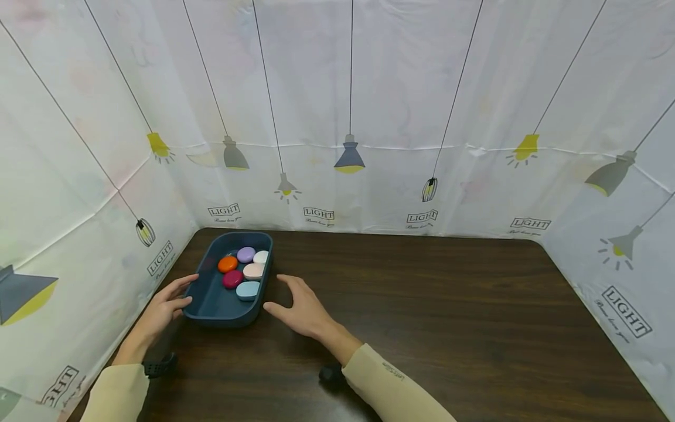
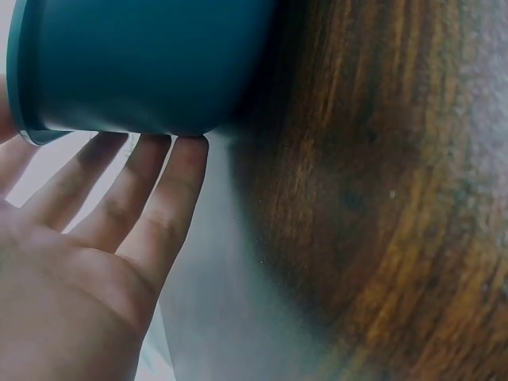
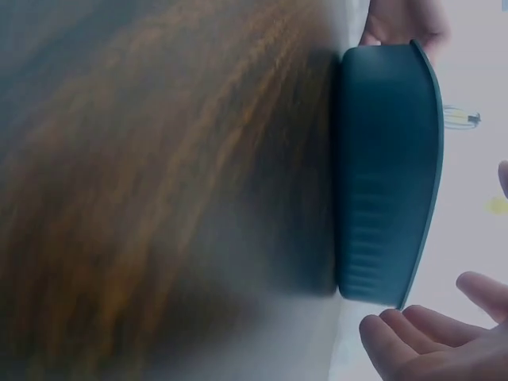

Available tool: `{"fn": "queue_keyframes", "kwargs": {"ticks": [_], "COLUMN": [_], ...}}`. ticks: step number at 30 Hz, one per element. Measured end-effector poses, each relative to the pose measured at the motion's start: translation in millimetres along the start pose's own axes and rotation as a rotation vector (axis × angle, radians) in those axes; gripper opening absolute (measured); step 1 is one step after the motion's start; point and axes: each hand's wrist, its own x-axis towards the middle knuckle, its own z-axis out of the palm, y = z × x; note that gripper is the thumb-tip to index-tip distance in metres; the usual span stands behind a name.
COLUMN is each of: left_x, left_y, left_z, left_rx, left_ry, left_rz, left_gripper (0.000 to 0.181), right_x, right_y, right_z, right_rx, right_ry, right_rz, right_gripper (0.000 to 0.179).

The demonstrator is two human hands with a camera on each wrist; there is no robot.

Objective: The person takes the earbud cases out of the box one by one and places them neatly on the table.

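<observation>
A dark blue rectangular bin (image 1: 221,308) stands at the table's far left. Inside it lie several smooth oval pieces: orange (image 1: 228,264), purple (image 1: 246,254), magenta (image 1: 232,279), pale pink (image 1: 253,271), white (image 1: 261,257) and light blue (image 1: 247,291). My left hand (image 1: 166,305) touches the bin's left side, fingers extended; in the left wrist view its fingertips (image 2: 189,147) meet the bin's outer wall (image 2: 151,63). To the right of the bin, my right hand (image 1: 302,308) is held open, thumb and fingers spread toward the bin wall (image 3: 389,175) and holding nothing.
The dark wooden table (image 1: 422,305) extends to the right of the bin. Behind and beside it hangs a white curtain (image 1: 401,88) printed with lamps, close by the left hand. A black strap (image 1: 160,365) circles the left wrist; a dark object (image 1: 330,375) sits under the right sleeve.
</observation>
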Motion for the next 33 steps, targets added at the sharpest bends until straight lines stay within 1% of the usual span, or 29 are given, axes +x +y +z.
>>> {"fn": "queue_keyframes", "kwargs": {"ticks": [4,8,14,19,25,33], "left_x": [0.8,2.4,3.3,3.7,4.1,1.6], "left_y": [1.1,0.6,1.6,1.3,0.1,-0.3], "left_z": [-0.3,-0.8,-0.7,0.3,1.2,3.1], "left_rx": [-0.023,-0.043,-0.036,-0.058,-0.054,-0.112], "left_ry": [-0.007,-0.014,-0.015,-0.019,-0.008,-0.003], "left_rz": [-0.019,-0.025,-0.026,-0.029,-0.036,-0.021], "left_gripper": [0.055,0.056,0.056,0.057,0.056,0.056], "right_x": [2.8,5.6,11.2,14.8,18.1,23.0], "right_y": [-2,-3,-8,-12,-14,-13], "right_z": [6,12,21,29,36,44], "right_rx": [0.027,0.050,0.072,0.069,0.061,0.056], "right_ry": [0.001,0.005,-0.002,-0.007,-0.005,-0.003], "right_rz": [-0.004,-0.010,-0.019,-0.028,-0.025,-0.026], "right_gripper": [0.072,0.072,0.071,0.071,0.072,0.073]}}
